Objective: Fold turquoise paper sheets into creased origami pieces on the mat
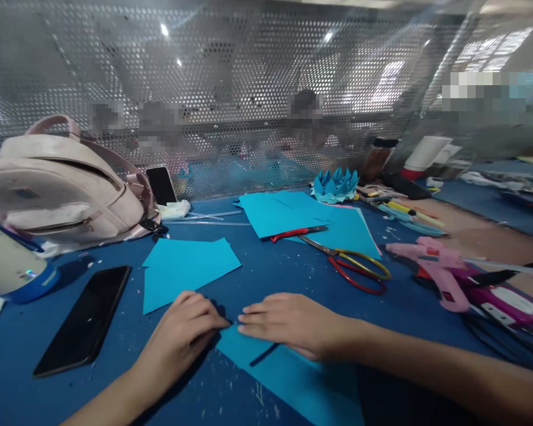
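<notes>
A sheet of blue paper point(302, 378) lies in front of me on the blue tabletop, its near part running out of view at the bottom. My left hand point(184, 331) is curled, with the fingertips pinching the paper's upper left corner. Across the sheet's top edge lies my right hand point(297, 325), fingers stretched out flat and pressing on it. A narrow dark strip shows on the paper below the right fingers; whether it is a slit or a fold shadow I cannot tell. Beyond the left hand rests more cut blue paper point(186, 266).
Further back are stacked blue sheets point(275, 213), a red-handled cutter point(297, 232), scissors point(355, 263) and a folded blue paper flower point(335, 186). On the right sits a pink glue gun point(439, 266). A black phone point(86, 319) and pale backpack point(71, 189) occupy the left.
</notes>
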{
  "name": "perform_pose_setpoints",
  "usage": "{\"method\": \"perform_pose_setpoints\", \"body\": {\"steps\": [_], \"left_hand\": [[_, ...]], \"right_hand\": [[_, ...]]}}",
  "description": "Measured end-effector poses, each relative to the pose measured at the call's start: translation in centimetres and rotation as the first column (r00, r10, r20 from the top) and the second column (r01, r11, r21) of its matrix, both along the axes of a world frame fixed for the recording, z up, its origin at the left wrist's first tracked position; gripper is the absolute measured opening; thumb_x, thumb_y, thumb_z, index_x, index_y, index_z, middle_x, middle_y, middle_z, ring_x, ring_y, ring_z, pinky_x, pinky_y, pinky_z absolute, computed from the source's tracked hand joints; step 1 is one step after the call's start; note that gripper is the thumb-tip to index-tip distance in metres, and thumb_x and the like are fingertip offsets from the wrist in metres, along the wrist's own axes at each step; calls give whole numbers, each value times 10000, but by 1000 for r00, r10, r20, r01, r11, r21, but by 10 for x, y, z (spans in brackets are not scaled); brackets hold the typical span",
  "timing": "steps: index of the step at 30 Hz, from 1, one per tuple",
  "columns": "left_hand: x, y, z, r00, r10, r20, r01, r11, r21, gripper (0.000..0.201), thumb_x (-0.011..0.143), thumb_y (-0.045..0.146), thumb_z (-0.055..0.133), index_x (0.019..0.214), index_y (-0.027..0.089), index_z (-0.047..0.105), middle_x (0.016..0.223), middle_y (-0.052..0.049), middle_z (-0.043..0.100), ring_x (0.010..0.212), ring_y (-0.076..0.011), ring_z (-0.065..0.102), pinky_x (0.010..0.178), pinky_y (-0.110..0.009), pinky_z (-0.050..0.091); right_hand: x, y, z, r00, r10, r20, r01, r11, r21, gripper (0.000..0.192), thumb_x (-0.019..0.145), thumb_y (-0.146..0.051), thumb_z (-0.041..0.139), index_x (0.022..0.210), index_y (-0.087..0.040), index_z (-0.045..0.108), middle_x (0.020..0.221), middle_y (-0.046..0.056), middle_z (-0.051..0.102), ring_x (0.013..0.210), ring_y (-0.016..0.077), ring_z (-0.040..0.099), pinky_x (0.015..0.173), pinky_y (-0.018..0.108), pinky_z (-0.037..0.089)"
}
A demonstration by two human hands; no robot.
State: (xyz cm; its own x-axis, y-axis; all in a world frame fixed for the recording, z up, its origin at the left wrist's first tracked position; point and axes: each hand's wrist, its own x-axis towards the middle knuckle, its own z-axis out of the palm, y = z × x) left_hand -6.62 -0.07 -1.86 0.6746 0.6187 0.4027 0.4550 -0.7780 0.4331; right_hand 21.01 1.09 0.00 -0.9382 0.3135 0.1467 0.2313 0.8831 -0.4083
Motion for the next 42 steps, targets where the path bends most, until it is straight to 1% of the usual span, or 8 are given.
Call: {"method": "perform_pose_setpoints", "body": {"steps": [7,10,13,15,18,26,35,42], "left_hand": [[2,-1,6,1000,18,-9,-18,1000,11,215,943,73,469,984,199,639,778,-28,626,735,-182,562,708,-330,373],[4,0,7,996,6,86,1,997,-82,242,940,71,484,1064,219,630,865,-41,654,797,-180,589,721,-305,417],[5,1,3,984,52,167,-18,979,-203,258,929,100,535,1126,253,603,951,-41,675,861,-178,611,729,-275,455],[6,3,0,985,68,160,-26,968,-249,226,927,128,558,1105,260,602,950,-32,684,853,-175,619,724,-273,457],[7,5,-2,994,63,91,-39,970,-242,155,926,160,574,1053,243,605,912,-28,683,824,-183,614,731,-304,432],[3,6,5,999,43,4,-42,993,-114,119,923,136,567,958,233,627,797,4,654,741,-169,583,759,-341,366],[-15,10,10,946,-235,-222,261,960,100,345,1008,150,356,1280,229,554,1189,-55,695,1129,-215,579,1110,-433,227],[-13,6,5,971,-222,-88,237,937,256,326,1025,158,339,1120,160,651,1087,-46,733,1027,-179,619,1081,-410,327]], "right_hand": [[4,6,1,997,-71,16,73,989,-128,632,876,1,336,1454,-254,368,1436,50,480,1385,181,345,1087,422,320],[3,3,4,978,-185,-95,151,946,-288,398,961,-162,413,1334,-225,538,1324,86,591,1272,209,493,1044,396,372],[1,1,3,929,-305,-208,201,890,-409,301,990,-273,417,1054,-169,692,1018,102,705,1023,201,617,902,331,467],[-1,2,0,903,-372,-216,269,880,-390,293,984,-268,431,962,-161,703,899,95,695,932,202,612,835,319,479],[-1,6,-6,890,-414,-191,343,884,-317,230,956,-244,497,1076,-174,680,987,99,692,1000,216,589,880,332,462],[9,5,-27,967,-226,-121,215,972,-100,423,997,-185,372,1401,-289,445,1355,50,569,1222,179,546,1024,367,399],[2,-11,-1,999,41,-32,-36,990,138,314,1003,-196,421,1289,-229,548,1445,59,461,1364,164,380,1091,317,384],[-4,-10,-1,993,104,-53,-99,990,99,285,1006,-173,407,1227,-153,585,1391,132,520,1347,174,403,1110,364,368]]}}
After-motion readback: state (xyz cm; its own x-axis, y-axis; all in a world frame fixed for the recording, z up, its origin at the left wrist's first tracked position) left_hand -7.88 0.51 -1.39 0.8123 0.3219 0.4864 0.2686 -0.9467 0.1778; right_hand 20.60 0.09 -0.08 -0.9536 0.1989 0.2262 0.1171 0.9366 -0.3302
